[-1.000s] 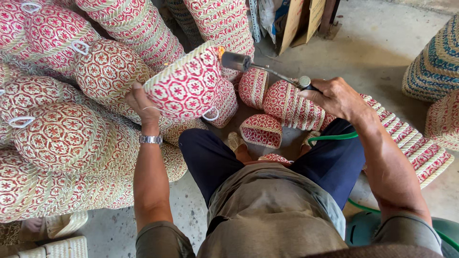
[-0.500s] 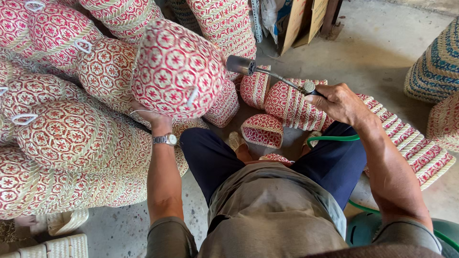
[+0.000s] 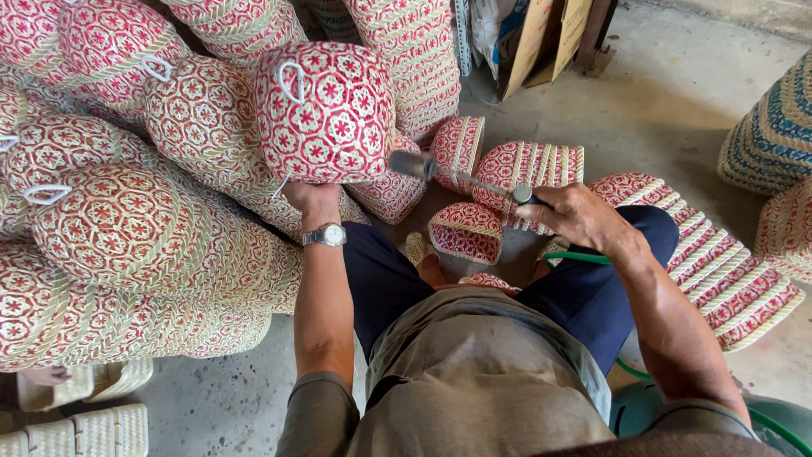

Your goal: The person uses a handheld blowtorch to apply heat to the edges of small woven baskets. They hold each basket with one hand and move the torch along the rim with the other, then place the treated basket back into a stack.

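The left hand (image 3: 311, 199) props a red-and-cream woven basket (image 3: 326, 110) from beneath, its fingers closed on the lower edge, base turned toward the camera. The right hand (image 3: 575, 216) has its fingers wrapped round a metal torch (image 3: 461, 176), whose nozzle sits just beside the basket. More baskets (image 3: 118, 228) are stacked left.

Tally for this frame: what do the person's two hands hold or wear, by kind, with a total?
Red-and-cream woven basket, held up by the left hand: 1
Metal nozzle tool, gripped in the right hand: 1
Wristwatch, on the left wrist: 1
Total: 3
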